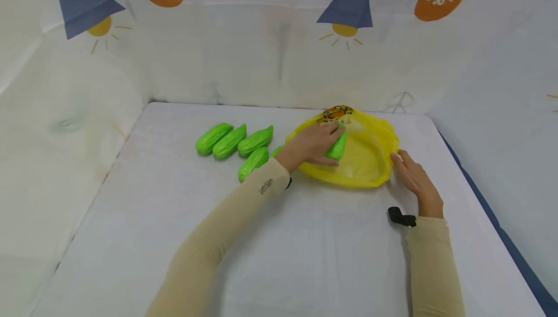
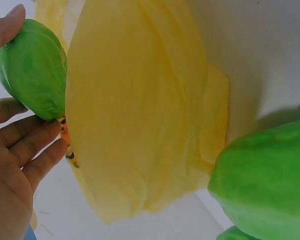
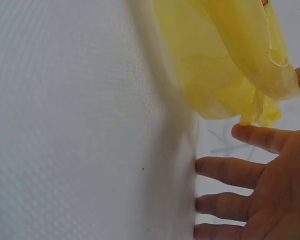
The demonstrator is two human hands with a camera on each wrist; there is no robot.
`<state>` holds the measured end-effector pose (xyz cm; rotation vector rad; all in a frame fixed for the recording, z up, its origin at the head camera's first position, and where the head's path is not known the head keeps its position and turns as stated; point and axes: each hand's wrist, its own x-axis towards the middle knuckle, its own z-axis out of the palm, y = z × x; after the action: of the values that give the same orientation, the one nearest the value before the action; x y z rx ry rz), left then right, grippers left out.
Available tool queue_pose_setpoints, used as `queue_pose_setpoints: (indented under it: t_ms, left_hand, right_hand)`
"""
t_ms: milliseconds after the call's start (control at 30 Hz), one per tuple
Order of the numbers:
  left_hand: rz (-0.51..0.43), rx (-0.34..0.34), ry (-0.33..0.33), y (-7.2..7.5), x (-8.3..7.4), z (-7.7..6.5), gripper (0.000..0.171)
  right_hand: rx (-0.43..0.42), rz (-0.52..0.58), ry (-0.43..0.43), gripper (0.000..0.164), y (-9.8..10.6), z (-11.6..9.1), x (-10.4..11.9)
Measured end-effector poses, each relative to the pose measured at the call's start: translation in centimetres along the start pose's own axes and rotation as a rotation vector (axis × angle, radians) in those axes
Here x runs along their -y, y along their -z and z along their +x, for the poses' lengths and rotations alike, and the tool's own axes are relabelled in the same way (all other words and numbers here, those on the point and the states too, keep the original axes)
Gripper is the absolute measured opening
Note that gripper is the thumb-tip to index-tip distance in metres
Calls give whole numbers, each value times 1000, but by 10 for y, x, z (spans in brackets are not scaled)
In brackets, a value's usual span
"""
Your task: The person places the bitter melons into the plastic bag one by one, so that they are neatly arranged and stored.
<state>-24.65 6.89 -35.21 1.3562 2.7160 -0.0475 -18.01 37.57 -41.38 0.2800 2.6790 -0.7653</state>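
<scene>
My left hand (image 1: 310, 143) is over the yellow plastic bag (image 1: 368, 179), gripping a ridged green gourd-like vegetable (image 1: 338, 145) with a glossy surface. In the left wrist view the thumb and fingers are on either side of this gourd (image 2: 32, 70), beside the bag's yellow wall (image 2: 140, 110). The bag lies spread with a wide round mouth, dark and orange print at its far edge. At its right rim my right hand (image 1: 413, 177) touches the plastic. The right wrist view shows straight, spread fingers (image 3: 230, 171), with the thumb and index finger against the bag's edge (image 3: 215, 97).
Left of the bag, several more green gourds (image 1: 229, 141) lie on the white table (image 1: 174, 239), one partly hidden by my left forearm. Behind the table hangs a pale printed cloth (image 1: 244, 60). A black wrist strap piece (image 1: 401, 217) sticks out by the right sleeve.
</scene>
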Motion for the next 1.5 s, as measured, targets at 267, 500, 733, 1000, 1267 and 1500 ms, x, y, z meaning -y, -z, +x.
queue_pose_setpoints:
  t_ms: [267,500,733,1000,1267,1500]
  left_hand:
    - [35,82,52,-7,-5,12,99]
    - [27,112,56,-11,-6,18,99]
    - [-6,125,77,-17,-5,21,100]
    - [-19,111,88,-25,-4,23,99]
    - [6,114,84,-32,-3,24,98]
    - [-7,117,85,-36,-3,26,99]
  right_hand:
    - [16,13,-19,88,-1,1,1]
    - [10,7,-22,86,1,-1,1]
    - [1,-13,-16,86,2,0,-1]
    - [6,-6,-14,85,1,3,-2]
    - [4,-3,-20,86,0,3,-2]
    - [-1,-8,-6,85,1,3,-3]
